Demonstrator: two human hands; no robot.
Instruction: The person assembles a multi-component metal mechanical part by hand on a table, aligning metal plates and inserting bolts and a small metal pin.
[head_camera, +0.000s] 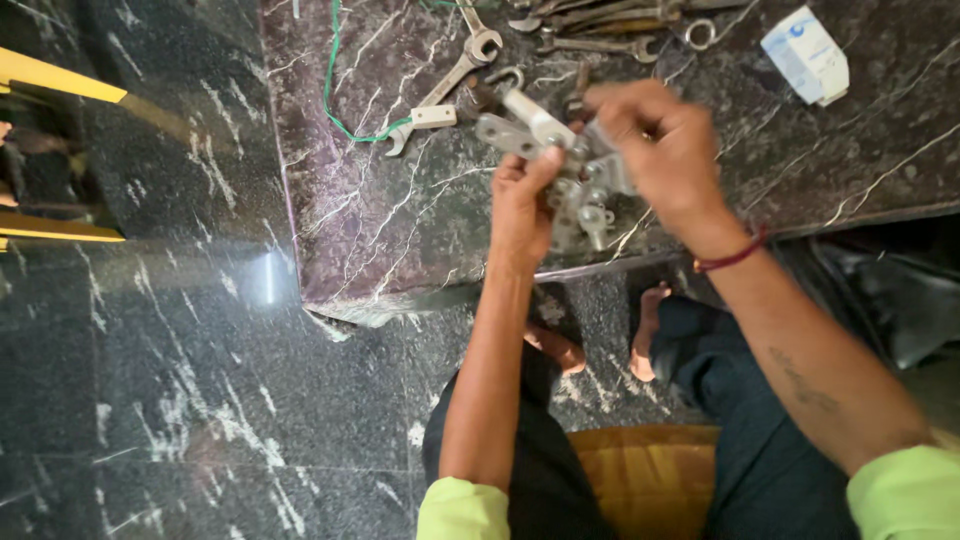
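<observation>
Left hand (520, 205) fingers gripping metal bracket assembly (560, 170), right hand (655, 140) covering, blurring it

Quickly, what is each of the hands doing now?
Left hand: closed, holding the grey metal assembly.
Right hand: closed on the same assembly from above.

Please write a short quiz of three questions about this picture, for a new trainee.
1. True or false: both hands hold the grey metal part above the stone slab.
2. Which lies on the slab near the green wire? A) a spanner B) a hammer C) a saw
3. What is worn on the right wrist?

Key:
1. True: the left hand grips it from below and the right hand from above.
2. A, the spanner.
3. A red band.
</observation>
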